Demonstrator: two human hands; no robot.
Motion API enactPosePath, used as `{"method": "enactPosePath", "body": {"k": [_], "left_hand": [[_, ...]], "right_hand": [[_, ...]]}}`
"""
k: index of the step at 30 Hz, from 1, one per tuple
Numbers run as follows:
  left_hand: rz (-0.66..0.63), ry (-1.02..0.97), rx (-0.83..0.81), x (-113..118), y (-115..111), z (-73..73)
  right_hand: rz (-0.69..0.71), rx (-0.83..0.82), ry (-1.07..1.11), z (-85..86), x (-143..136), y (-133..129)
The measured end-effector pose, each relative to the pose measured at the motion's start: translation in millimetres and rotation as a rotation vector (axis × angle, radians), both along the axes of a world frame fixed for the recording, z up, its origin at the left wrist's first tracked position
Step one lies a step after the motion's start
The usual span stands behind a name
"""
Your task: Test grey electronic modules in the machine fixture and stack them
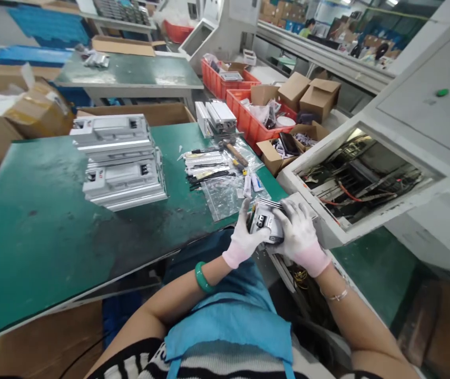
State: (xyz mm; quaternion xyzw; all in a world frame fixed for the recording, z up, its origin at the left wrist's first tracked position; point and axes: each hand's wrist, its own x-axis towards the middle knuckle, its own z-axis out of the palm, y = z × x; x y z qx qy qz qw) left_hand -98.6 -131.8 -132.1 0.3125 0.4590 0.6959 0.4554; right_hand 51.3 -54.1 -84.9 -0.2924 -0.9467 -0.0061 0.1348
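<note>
A silver-grey metal housing (269, 223) with black terminals on its face is held between my two gloved hands, just past the table's front edge. My left hand (244, 236) grips its left side, thumb across the front and fingers up along the edge. On the right side, my right hand (298, 231) wraps over the housing's top and side. Both hands wear white gloves with pink cuffs. Close by on the table lie small white tubes (252, 184) and a clear plastic bag (221, 200). The underside of the housing is hidden.
Similar silver housings (122, 158) stand stacked on the green table (43, 210). Behind the tubes lie a wooden-handled hammer (236, 155) and a pile of thin strips (207, 166). To the right stands a white machine (414, 131) with an opening. Red crates (244, 118) and cardboard boxes sit beyond.
</note>
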Motion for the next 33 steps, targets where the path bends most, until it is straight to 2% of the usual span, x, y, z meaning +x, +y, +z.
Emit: {"method": "enactPosePath", "body": {"k": [2,5,8,11,14,17,21,27,33], "left_hand": [[0.042,0.0,0.012,-1,-2,-5.6],[0.103,-0.049,0.034,-7,-3,-12.4],[0.163,-0.104,0.047,-22,-4,-15.4],[0.195,-0.125,0.046,-40,-7,-15.3],[0.216,-0.157,0.034,-55,-13,-14.3],[0.236,-0.24,0.009,-66,-22,-13.9],[0.29,-0.356,0.034,-74,-31,-13.0],[0.343,-0.355,0.053,-78,-37,-12.9],[0.332,-0.317,0.046,-79,-41,-18.5]], "right_hand": [[-0.031,0.043,0.052,-4.7,5,-4],[-0.185,0.033,0.255,-16.3,21,-9],[-0.334,-0.194,0.525,-32.0,35,-16],[-0.323,-0.52,0.704,-43.0,31,-27],[-0.311,-0.677,0.755,-42.0,11,-39],[-0.309,-0.681,0.711,-32.3,-12,-46],[-0.275,-0.571,0.672,-24.5,-28,-50],[-0.163,-0.546,0.687,-30.0,-32,-51],[-0.188,-0.558,0.655,-28.9,-31,-56]]}}
